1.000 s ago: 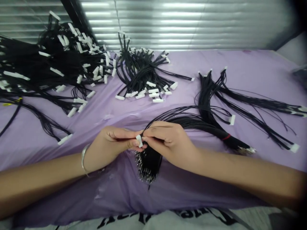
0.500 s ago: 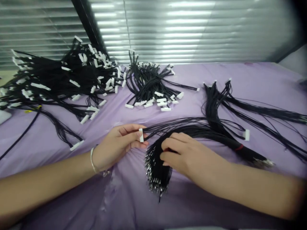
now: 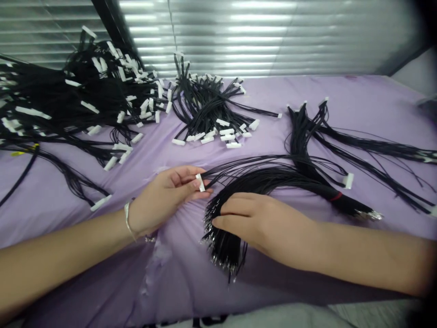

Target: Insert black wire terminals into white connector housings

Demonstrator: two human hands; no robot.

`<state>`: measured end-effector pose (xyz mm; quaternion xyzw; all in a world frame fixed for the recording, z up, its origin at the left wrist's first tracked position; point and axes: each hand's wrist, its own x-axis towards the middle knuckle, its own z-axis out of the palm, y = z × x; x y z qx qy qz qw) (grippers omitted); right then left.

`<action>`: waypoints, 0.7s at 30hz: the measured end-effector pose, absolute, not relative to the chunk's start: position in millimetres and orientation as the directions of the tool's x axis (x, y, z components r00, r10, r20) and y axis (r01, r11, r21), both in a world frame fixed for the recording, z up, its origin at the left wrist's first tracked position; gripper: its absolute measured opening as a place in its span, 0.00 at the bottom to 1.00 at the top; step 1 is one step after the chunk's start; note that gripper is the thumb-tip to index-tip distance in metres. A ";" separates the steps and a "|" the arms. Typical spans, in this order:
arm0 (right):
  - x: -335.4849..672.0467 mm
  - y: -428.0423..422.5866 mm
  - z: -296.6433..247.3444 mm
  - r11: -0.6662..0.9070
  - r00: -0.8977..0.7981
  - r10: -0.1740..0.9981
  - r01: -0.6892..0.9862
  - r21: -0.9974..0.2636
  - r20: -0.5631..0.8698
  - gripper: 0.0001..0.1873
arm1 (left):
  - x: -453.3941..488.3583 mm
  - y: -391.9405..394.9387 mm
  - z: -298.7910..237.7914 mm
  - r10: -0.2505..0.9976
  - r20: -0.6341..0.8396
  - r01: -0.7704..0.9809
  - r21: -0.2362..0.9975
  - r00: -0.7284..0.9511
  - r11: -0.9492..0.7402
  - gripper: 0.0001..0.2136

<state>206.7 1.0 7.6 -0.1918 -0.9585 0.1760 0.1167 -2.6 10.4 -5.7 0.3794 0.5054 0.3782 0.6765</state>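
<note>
Head view, looking down at a wire-sorting bench: the left hand [image 3: 164,200], a silver bangle [image 3: 128,219] at its wrist, pinches a white plastic connector housing [image 3: 200,182], the thumb and fingertips closed tightly on it, while thin black wires [image 3: 239,171] fan out from the housing to the right. The housing lies above the middle of a lavender cloth [image 3: 341,91], just beside the right hand [image 3: 262,228]. That hand's fingers [image 3: 235,207] lie together across a dense black wire bundle [image 3: 223,243]; whether they clamp it or merely rest on it cannot be told. Metal crimp terminals [image 3: 218,259] hang at the bundle's near end, just below the fingertips, and a red band [image 3: 336,196] circles the wires farther right. Good handling, in this judgement, means pinching the housing itself rather than its wires and steadying the strands close by with the other hand, which should limit strain on the joints and reduce snagging. Around the hands lie a large heap of connectorized wires [image 3: 95,86] at upper left, a smaller heap [image 3: 208,105] at top centre, and a looser spread of black leads [image 3: 362,150] at right, with slatted metal blinds [image 3: 273,36] behind the cloth.
</note>
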 end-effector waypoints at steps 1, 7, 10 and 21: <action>205.6 1.0 6.4 0.871 -0.905 0.393 0.311 -0.381 0.160 0.13 | -2.6 10.5 -6.0 0.893 -0.403 -0.124 0.894 0.200 0.431 0.10; 194.4 9.1 4.9 0.696 -0.776 0.577 0.304 -0.650 0.256 0.08 | -4.6 11.0 -6.7 0.898 -0.364 -0.093 0.913 0.248 0.396 0.10; 189.0 18.6 4.7 0.553 -0.665 0.708 0.313 -0.772 0.237 0.05 | -4.9 11.6 -6.4 0.901 -0.326 -0.091 0.927 0.287 0.365 0.07; 196.8 28.1 11.6 0.294 -0.576 0.817 0.480 -0.826 -0.044 0.06 | -8.8 12.1 -7.6 0.855 -0.361 -0.118 0.895 0.372 0.429 0.06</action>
